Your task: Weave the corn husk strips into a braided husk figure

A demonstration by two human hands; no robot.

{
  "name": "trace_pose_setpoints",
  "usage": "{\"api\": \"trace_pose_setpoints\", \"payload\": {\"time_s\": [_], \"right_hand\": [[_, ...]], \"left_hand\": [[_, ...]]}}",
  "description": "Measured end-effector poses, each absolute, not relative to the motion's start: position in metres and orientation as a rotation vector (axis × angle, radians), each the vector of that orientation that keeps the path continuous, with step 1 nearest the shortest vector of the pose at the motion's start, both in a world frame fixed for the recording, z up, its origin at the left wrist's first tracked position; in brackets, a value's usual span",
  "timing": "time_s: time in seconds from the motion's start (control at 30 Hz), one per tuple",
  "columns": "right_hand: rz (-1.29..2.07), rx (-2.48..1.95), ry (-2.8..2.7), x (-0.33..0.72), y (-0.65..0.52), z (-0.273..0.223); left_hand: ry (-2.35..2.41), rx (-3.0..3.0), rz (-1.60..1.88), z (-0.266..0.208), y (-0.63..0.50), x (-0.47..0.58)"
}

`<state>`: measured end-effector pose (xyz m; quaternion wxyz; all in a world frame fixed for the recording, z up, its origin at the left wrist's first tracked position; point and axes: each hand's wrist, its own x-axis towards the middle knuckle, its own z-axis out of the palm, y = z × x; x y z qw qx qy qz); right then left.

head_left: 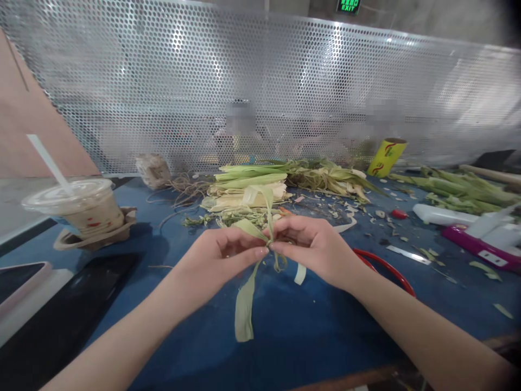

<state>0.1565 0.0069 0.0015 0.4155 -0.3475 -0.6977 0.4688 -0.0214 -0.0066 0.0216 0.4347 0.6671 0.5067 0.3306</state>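
Both my hands meet over the blue table, thumbs nearly touching at a knot in pale green corn husk strips (245,309). My left hand (222,252) pinches the strips from the left. From the right, my right hand (315,250) pinches them at the same spot. One husk strip loops up above the fingers, and a wide end hangs down below the left thumb. Just behind lies a stack of flattened corn husks (248,184), with a small bundle of thin greenish stems (244,217) in front of it. My fingers hide part of the knot.
A lidded drink cup (85,209) with a straw stands left, near phones (24,288). Twine (183,190) lies beyond. At right are a blade (408,254), a red-handled tool (391,269), a purple and white glue gun (480,247), a yellow tube (386,157) and husk scraps.
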Motion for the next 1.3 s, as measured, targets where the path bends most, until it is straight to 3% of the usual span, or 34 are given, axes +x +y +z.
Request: {"api": "trace_pose_setpoints", "payload": {"time_s": [0.43, 0.87, 1.3], "right_hand": [[1.054, -0.923, -1.775, 0.154, 0.005, -0.004], [1.206, -0.964, -1.696, 0.155, 0.007, 0.002], [1.113, -0.997, -1.863, 0.158, 0.001, 0.006]], "left_hand": [[1.449, 2.331, 0.902, 0.018, -0.017, -0.016], [1.474, 2.128, 0.745, 0.021, -0.015, -0.019], [1.298, 1.669, 1.100, 0.014, -0.012, -0.013]]}}
